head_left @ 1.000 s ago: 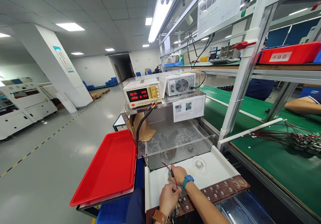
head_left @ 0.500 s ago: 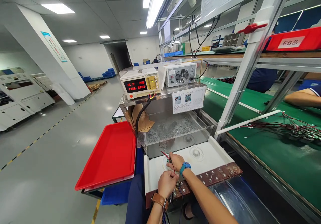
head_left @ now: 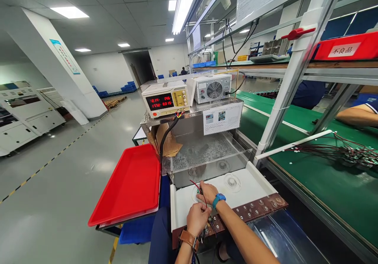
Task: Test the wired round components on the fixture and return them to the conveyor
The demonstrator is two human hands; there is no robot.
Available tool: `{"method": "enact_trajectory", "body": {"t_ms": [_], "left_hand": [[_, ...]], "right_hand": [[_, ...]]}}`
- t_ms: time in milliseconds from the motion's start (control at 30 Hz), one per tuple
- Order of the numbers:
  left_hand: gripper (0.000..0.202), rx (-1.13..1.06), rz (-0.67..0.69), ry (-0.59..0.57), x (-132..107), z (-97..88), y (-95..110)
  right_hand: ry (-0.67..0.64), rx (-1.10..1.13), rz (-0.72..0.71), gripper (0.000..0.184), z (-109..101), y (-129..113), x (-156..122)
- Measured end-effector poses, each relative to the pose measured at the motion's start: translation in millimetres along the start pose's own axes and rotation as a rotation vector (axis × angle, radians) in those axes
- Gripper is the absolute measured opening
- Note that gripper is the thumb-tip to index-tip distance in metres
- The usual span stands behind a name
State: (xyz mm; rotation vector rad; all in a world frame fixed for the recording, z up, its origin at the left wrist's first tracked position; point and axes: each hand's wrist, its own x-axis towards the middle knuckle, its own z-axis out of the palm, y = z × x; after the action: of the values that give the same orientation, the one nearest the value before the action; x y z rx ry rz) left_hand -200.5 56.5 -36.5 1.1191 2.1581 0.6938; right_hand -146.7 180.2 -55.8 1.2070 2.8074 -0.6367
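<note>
Circuit board (head_left: 198, 192), small and green, sat at the fingertips of the right hand (head_left: 209, 192), above the white tray (head_left: 183, 201) towards its left end. Those fingers were closed around it, hiding most of it from where I stood. A red lead (head_left: 195, 184) poked out beyond them, and a thin wire (head_left: 205, 201) ran down to the left hand (head_left: 197, 218), whose thumb and forefinger looked pinched upon it.

Done well, I judged, this called for a steady right hand and a light pinch on the left, keeping the wire slack enough not to strain where it joined the board.

Edges were close on three sides. The tray's raised left wall (head_left: 173, 207) stood near the left hand; the brown strip (head_left: 271, 205) with its metal-ringed holes crossed the front, just below that hand, amid wires too fine to sort out. Behind rose a clear panel (head_left: 209, 171). Rightward the white surface ran on past a round clear fitting (head_left: 232, 182), so that side seemed to offer most room for moving.
</note>
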Motion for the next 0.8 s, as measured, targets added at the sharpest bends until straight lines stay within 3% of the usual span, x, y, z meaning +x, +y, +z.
{"method": "enact_trajectory", "body": {"t_ms": [633,733,800], "left_hand": [[0.025,0.077,0.019,0.027,-8,-6.3,8],[0.03,0.029,0.088,0.075,-7,-2.1,1],[0.038,-0.087,0.12,0.084,0,1.9,-9]], "right_hand": [[0.03,0.01,-0.006,0.034,6,0,4],[0.112,0.078,0.025,0.031,2,-2,1],[0.244,0.201,0.08,0.031,-5,0,-3]]}}
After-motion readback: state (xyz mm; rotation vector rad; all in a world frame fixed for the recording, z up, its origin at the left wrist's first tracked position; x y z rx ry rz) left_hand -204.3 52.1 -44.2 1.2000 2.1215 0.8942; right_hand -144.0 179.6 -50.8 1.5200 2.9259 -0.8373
